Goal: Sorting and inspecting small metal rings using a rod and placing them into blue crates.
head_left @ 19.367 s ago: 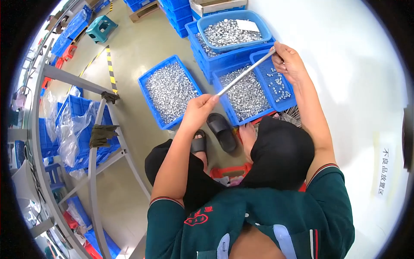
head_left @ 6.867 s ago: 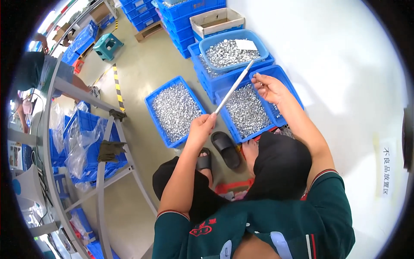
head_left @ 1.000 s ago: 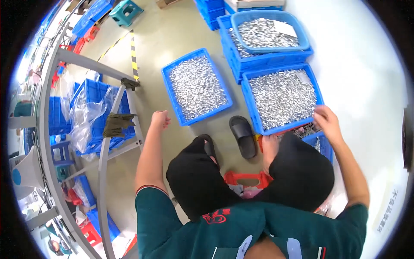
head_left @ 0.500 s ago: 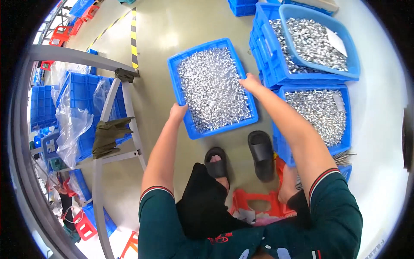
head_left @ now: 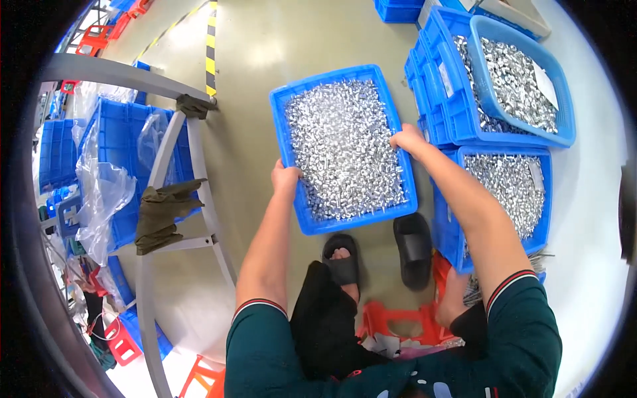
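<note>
A blue plastic bin (head_left: 361, 221) is held up in front of me, filled with small shiny silver metal pieces (head_left: 346, 149) that look like short tubes or sleeves. My left hand (head_left: 286, 178) grips the bin's left rim, its thumb over the edge. On the opposite rim my right hand (head_left: 409, 140) is closed, thumb inside beside the metal pieces. The fingers under the rim are hidden on both sides. The bin tilts slightly in my view, above the floor beyond my feet.
To the right stand stacked blue crates (head_left: 441, 106), a light-blue tub (head_left: 565, 123) of metal parts on top, and another filled blue bin (head_left: 458, 225). A red stool (head_left: 378, 318) is beneath me. A grey metal frame (head_left: 211, 172) stands left, with blue crates (head_left: 119, 152) behind it.
The bin, held in both hands, appears slightly larger and a little lower and further right in view. The surroundings have also shifted, so my head has moved. Both hands keep their grip.
</note>
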`<move>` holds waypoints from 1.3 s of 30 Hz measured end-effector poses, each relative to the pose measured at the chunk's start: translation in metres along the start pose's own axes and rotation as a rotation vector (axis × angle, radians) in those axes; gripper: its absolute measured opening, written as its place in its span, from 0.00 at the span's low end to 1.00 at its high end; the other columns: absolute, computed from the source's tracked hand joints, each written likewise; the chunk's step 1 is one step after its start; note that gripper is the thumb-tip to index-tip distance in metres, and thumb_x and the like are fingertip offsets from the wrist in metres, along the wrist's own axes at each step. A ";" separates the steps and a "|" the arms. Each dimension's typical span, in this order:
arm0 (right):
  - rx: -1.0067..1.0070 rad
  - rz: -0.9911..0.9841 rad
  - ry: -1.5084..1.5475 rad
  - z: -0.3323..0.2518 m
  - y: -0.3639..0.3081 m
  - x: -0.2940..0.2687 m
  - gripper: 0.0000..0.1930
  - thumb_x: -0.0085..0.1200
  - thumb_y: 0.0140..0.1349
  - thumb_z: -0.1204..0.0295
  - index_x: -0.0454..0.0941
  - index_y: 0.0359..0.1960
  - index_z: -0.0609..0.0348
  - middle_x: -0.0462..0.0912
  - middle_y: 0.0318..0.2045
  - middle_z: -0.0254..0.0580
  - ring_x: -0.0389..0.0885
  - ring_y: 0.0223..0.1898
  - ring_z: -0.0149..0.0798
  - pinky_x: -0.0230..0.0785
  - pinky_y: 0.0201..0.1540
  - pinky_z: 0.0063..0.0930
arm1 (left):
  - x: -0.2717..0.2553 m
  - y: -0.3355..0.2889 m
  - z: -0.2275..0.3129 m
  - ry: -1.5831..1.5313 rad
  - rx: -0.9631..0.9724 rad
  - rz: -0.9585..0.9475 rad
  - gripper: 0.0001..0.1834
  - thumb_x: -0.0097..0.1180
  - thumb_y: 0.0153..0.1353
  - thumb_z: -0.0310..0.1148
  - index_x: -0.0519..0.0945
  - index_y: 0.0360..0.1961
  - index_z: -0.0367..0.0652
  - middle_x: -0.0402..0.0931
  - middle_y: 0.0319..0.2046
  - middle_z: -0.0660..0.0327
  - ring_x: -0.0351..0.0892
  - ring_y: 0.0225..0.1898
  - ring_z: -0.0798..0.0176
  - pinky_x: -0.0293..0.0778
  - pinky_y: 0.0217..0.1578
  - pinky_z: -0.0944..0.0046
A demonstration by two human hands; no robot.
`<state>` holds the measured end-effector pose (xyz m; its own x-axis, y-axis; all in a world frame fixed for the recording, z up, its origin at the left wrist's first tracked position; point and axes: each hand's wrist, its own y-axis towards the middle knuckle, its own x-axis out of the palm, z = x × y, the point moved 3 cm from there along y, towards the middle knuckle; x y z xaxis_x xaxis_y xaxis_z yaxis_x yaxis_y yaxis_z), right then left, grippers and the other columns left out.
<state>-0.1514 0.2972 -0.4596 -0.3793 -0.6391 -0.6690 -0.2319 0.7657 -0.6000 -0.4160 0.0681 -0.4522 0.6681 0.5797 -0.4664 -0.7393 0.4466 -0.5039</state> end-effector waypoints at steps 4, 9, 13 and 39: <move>-0.023 -0.102 0.149 0.017 -0.003 -0.001 0.15 0.56 0.30 0.68 0.77 0.24 0.63 0.79 0.26 0.48 0.77 0.29 0.44 0.68 0.32 0.32 | 0.008 -0.017 0.010 -0.101 -0.039 -0.019 0.18 0.51 0.32 0.19 0.74 0.31 0.39 0.73 0.22 0.62 0.70 0.23 0.65 0.68 0.26 0.65; -0.113 -0.173 0.249 0.006 -0.024 -0.039 0.10 0.55 0.35 0.69 0.75 0.21 0.62 0.76 0.18 0.45 0.77 0.19 0.40 0.70 0.22 0.32 | 0.006 -0.026 0.033 -0.029 -0.042 -0.050 0.14 0.51 0.35 0.20 0.73 0.29 0.37 0.72 0.22 0.61 0.69 0.24 0.64 0.67 0.26 0.65; -0.125 -0.255 0.137 0.003 -0.071 -0.088 0.12 0.57 0.37 0.68 0.74 0.19 0.66 0.76 0.18 0.48 0.77 0.18 0.40 0.72 0.20 0.32 | -0.002 -0.063 0.060 -0.226 0.014 -0.061 0.19 0.48 0.35 0.19 0.74 0.35 0.34 0.75 0.27 0.59 0.72 0.27 0.64 0.69 0.30 0.66; 0.304 -0.020 1.292 0.205 -0.443 -0.382 0.12 0.56 0.44 0.71 0.72 0.28 0.66 0.78 0.23 0.45 0.76 0.20 0.37 0.71 0.20 0.25 | 0.217 -0.378 0.500 0.732 0.986 -0.656 0.21 0.54 0.33 0.32 0.77 0.36 0.43 0.77 0.30 0.49 0.76 0.35 0.49 0.70 0.38 0.55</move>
<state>0.2800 0.1876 -0.0284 -0.9908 0.0077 0.1352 -0.1033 0.6027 -0.7913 -0.0331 0.3656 0.0008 0.5772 -0.2674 -0.7716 0.1734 0.9634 -0.2042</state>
